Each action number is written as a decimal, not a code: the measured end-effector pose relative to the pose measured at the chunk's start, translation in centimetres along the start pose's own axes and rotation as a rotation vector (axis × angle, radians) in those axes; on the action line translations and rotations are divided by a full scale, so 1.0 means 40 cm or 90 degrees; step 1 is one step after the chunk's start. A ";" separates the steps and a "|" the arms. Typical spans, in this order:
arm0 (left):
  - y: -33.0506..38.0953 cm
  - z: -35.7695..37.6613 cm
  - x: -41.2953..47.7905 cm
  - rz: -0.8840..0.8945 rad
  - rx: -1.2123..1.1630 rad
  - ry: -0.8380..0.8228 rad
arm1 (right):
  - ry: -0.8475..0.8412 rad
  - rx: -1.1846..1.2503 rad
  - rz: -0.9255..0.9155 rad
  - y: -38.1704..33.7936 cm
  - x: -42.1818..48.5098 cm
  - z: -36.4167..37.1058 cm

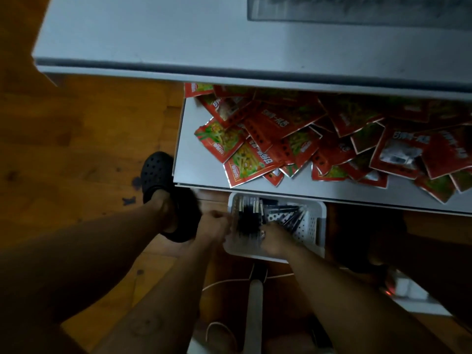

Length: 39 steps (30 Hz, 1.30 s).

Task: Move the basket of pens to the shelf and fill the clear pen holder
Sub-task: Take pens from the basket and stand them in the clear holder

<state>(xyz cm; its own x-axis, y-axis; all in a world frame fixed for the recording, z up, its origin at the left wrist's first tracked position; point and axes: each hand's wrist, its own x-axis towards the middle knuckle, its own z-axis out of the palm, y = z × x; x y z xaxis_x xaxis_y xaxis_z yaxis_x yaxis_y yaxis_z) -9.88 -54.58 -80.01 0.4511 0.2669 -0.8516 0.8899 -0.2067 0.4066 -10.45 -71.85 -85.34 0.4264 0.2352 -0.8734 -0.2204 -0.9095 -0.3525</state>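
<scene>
Nearest, at the bottom of the frame, we see two bare forearms reaching up toward the middle, with a white bar (255, 300) and a thin white cable (221, 281) lying on the wooden floor (63, 129) between them. A bare leg runs in from the lower left.

Just past the bar, in the lower middle, sits the white perforated basket (320, 226), resting on the floor with its far end tucked under the front edge of a grey shelf (194, 154). Dark pens (246, 222) are piled in its left half.

The left hand (217, 226) is at the basket's left rim with its fingers curled; it is blurred, and we cannot tell whether they grip the rim, the pens or nothing. The right hand (274, 241) lies inside the basket on the pens, its fingers hidden beneath it, so we cannot tell its hold either.

Left of the basket, a foot in a black clog (155, 169) stands on the floor.

Farther up, red snack packets (281, 139) lie heaped across the shelf. A pale tabletop (153, 34) spans the top of the frame, overhanging the packets' far edge.
</scene>
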 end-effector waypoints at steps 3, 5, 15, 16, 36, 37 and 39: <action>0.022 -0.009 -0.016 0.003 0.003 0.001 | 0.068 0.052 0.003 -0.014 -0.024 -0.013; 0.040 -0.001 -0.041 0.026 0.016 -0.008 | 0.147 0.098 -0.007 -0.029 -0.054 -0.026; 0.156 -0.007 -0.238 0.192 0.129 -0.023 | 0.305 0.380 -0.078 -0.058 -0.275 -0.105; 0.169 -0.015 -0.265 0.211 0.141 -0.020 | 0.327 0.398 -0.092 -0.065 -0.308 -0.117; 0.427 -0.143 -0.692 0.611 0.130 0.092 | 0.564 0.432 -0.371 -0.170 -0.838 -0.383; 0.439 -0.144 -0.699 0.622 0.123 0.093 | 0.567 0.455 -0.382 -0.172 -0.855 -0.398; 0.461 -0.143 -0.702 0.643 0.105 0.106 | 0.570 0.538 -0.425 -0.171 -0.889 -0.434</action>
<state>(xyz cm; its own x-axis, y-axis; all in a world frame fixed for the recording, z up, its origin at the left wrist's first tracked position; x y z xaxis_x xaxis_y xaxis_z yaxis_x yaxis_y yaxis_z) -5.74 -60.50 -46.70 0.9968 0.0217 -0.0766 0.0765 -0.5294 0.8449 -8.89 -79.94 -46.04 0.9964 -0.0506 -0.0683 -0.0756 -0.1600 -0.9842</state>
